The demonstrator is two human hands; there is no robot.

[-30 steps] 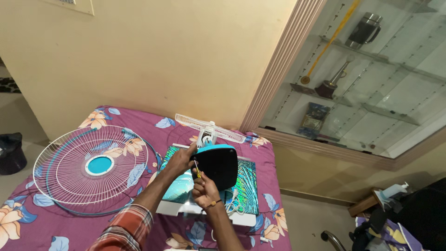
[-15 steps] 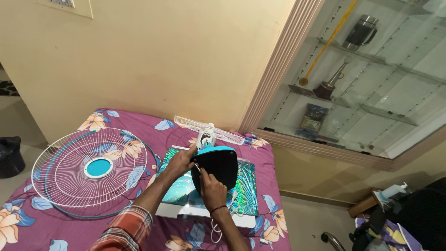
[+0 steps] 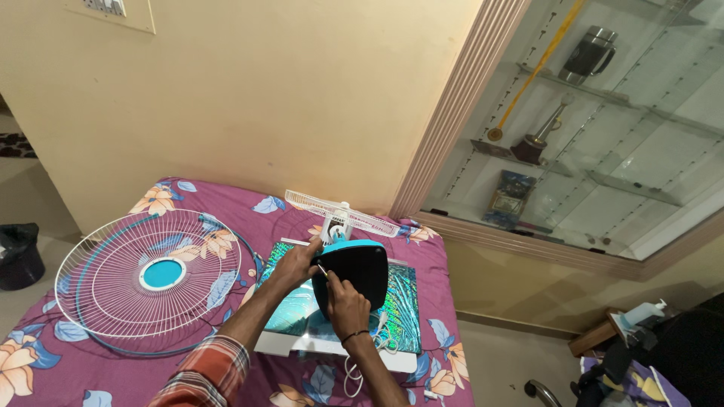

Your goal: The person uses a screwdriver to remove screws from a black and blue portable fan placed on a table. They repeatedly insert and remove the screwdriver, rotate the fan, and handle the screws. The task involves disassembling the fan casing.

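A purple flowered bedsheet (image 3: 98, 369) covers the surface. On its shiny green board (image 3: 403, 316) stands the black fan base (image 3: 358, 275). My left hand (image 3: 298, 264) grasps its 9 o'clock edge; my right hand (image 3: 345, 305) clenches a small screwdriver (image 3: 323, 270). I judge the base heavy, rigid, smooth; hold the rim. The wire guard (image 3: 147, 279) lies at 9 o'clock.

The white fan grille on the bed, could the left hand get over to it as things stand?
Probably yes. The white fan grille lies flat on that side of the left hand, with only bare bedspread between; the hand now rests on the black fan base.
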